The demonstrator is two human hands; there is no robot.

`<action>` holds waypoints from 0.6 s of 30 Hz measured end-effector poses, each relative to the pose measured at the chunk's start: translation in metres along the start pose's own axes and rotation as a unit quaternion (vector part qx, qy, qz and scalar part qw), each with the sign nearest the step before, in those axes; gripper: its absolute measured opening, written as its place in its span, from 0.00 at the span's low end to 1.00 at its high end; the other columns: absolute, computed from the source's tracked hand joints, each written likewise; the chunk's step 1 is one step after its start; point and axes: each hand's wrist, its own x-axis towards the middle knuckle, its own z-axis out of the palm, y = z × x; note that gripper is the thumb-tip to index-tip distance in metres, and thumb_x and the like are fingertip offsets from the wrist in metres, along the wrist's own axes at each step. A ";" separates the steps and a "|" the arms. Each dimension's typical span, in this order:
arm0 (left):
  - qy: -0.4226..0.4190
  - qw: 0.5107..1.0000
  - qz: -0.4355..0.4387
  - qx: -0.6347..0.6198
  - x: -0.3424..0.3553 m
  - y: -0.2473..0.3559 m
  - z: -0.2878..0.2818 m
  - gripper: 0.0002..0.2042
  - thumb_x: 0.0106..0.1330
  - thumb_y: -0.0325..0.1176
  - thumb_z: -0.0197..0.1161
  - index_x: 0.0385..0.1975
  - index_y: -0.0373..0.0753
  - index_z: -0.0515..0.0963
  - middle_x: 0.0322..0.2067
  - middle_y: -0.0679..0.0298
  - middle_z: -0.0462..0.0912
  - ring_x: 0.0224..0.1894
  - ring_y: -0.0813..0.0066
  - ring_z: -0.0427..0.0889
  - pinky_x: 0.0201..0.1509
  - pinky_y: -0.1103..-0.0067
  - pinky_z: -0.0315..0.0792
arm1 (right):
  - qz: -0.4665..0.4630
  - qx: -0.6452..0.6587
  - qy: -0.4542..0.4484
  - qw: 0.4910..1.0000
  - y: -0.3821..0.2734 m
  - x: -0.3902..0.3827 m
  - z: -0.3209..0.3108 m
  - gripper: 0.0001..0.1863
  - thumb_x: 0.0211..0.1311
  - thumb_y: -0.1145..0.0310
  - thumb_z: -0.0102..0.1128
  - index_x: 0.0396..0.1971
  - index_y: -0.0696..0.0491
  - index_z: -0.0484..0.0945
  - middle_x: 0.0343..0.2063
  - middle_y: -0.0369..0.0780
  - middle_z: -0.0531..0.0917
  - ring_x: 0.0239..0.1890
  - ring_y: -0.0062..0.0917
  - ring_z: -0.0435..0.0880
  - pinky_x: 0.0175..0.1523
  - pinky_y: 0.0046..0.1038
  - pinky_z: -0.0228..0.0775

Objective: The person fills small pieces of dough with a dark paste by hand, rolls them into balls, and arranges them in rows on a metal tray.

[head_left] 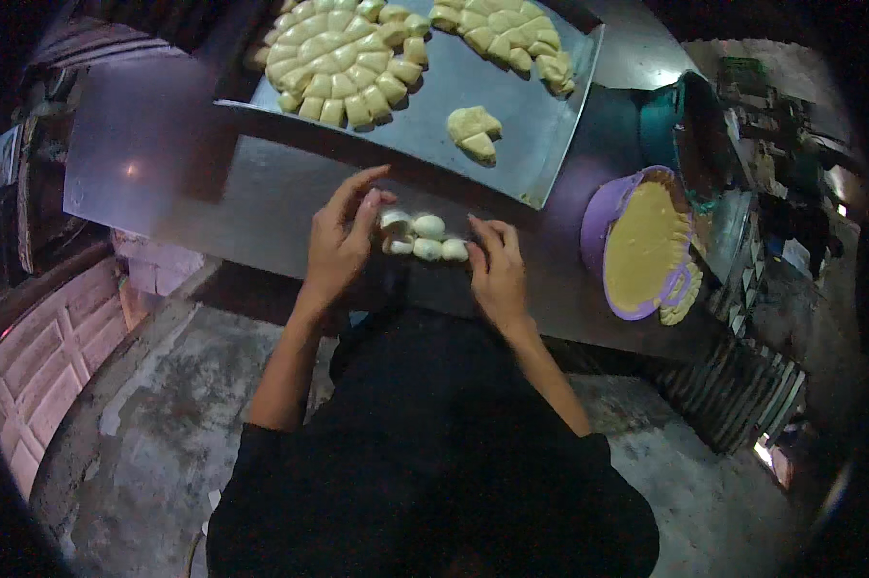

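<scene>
A small cluster of smooth white round pieces (428, 227) sits between my hands at the front of the metal worktop (136, 144); what they are is hard to tell. My left hand (343, 236) is open at their left, index finger and thumb spread and raised, the fingertips near the leftmost piece. At their right, my right hand (497, 270) has its fingers bent but apart, with the thumb at the end piece. Beyond them, a metal tray (357, 140) carries two large groups of pale yellow cut dough pieces (338, 58) and a smaller lump (473, 135).
A purple bowl (598, 231) of smooth yellow mixture stands at the right, more pale pieces along its far side. Behind it is a dark green container (661, 125). A pale panelled door (39, 385) lies at lower left, above grey concrete (155, 414); cluttered shelving fills the far right.
</scene>
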 end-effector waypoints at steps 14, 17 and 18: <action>-0.175 0.828 0.167 0.506 0.142 -0.037 0.091 0.42 0.55 0.31 0.61 0.70 0.40 0.46 0.46 0.45 0.81 0.51 0.45 0.80 0.66 0.49 0.60 | -0.181 -0.055 0.009 0.982 0.073 0.147 -0.018 0.13 0.58 0.71 0.59 0.42 0.58 0.81 0.35 0.44 0.84 0.37 0.39 0.84 0.42 0.37 0.76; -0.145 0.841 0.141 0.501 0.146 -0.038 0.086 0.39 0.57 0.35 0.60 0.69 0.40 0.49 0.41 0.44 0.84 0.48 0.46 0.82 0.66 0.44 0.58 | 0.172 0.436 -0.214 0.857 0.094 0.128 -0.035 0.13 0.61 0.67 0.60 0.41 0.59 0.82 0.34 0.40 0.85 0.32 0.33 0.84 0.39 0.34 0.76; -0.138 0.843 0.107 0.509 0.146 -0.039 0.078 0.38 0.57 0.36 0.61 0.68 0.40 0.52 0.42 0.45 0.84 0.47 0.47 0.82 0.65 0.44 0.59 | 0.140 0.493 -0.240 0.825 0.072 0.103 -0.066 0.15 0.64 0.65 0.58 0.44 0.60 0.80 0.36 0.39 0.83 0.35 0.29 0.83 0.41 0.31 0.76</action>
